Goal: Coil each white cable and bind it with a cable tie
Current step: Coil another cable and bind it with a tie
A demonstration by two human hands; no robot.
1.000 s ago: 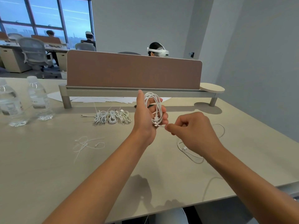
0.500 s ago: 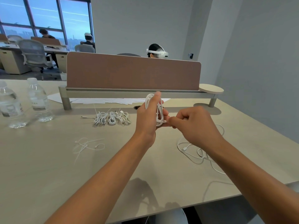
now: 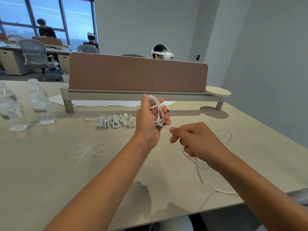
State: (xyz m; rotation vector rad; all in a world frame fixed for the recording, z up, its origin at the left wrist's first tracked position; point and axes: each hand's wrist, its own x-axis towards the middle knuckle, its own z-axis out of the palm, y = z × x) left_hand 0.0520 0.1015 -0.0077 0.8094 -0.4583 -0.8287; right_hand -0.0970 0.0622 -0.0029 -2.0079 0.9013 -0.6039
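Left hand (image 3: 148, 120) grips coiled white cable (image 3: 159, 112). Right hand (image 3: 198, 140) pinches cable's free end. Water bottles (image 3: 40, 104): label text unreadable.

Left hand (image 3: 149, 120) raised, fingers (image 3: 164, 110) curled; right hand (image 3: 197, 139) fisted, pinching.

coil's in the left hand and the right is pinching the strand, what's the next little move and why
Probably wind another loop: the left hand grips the partly coiled white cable, while the right hand pinches its free strand, and more slack white cable lies loose on the beige table. The thin white cable ties can wait.
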